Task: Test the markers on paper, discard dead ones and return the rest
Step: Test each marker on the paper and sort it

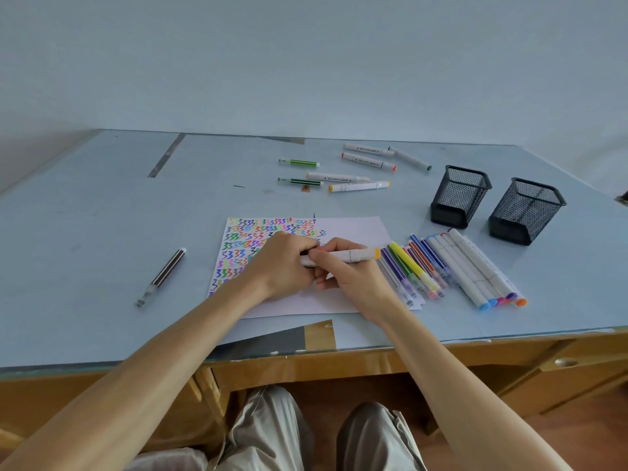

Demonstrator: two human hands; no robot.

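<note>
We held a white marker [339, 257] level over the scribbled paper [353, 229], our left hand [283, 266] curled around its near end and our right hand [350, 277] pinching its barrel. A row of markers [452, 266] lay just right of our right hand, two mesh cups [458, 195] beyond them.

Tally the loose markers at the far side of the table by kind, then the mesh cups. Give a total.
Thick white markers: 5
Thin green striped markers: 2
Black mesh cups: 2
Total: 9
</note>
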